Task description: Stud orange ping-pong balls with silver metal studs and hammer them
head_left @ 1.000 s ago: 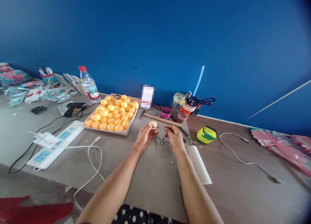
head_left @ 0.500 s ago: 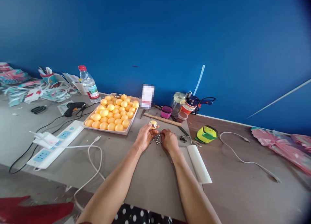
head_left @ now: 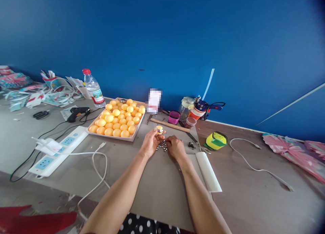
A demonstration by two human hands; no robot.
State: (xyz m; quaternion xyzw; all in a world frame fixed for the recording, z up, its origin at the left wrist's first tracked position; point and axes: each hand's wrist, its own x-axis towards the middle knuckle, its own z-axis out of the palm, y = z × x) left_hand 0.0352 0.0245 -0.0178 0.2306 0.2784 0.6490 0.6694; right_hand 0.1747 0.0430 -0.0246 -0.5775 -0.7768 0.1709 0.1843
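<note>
Between the thumb and fingers of my left hand (head_left: 150,142) is an orange ball (head_left: 159,129) with shiny metal on its surface. My right hand (head_left: 175,146) is close beside it on the right, its fingers pinched together at the small metal beads (head_left: 161,146). Whether a bead is between those fingertips is too small to make out. The beads lie in a loose pile on the grey mat, between and below both hands. A shallow box (head_left: 132,136) of similar orange balls stands to the left.
A hammer (head_left: 170,124) lies behind my hands, near a purple cup (head_left: 174,117). To the right are a white roll (head_left: 208,171) and a yellow-green container (head_left: 215,140). A power strip (head_left: 59,151), a glue gun (head_left: 76,113) and a water bottle (head_left: 94,90) are on the left.
My right hand has shifted slightly left, nearer the left hand and the ball. The bead pile looks slightly rearranged. The left hand still holds the ball.
</note>
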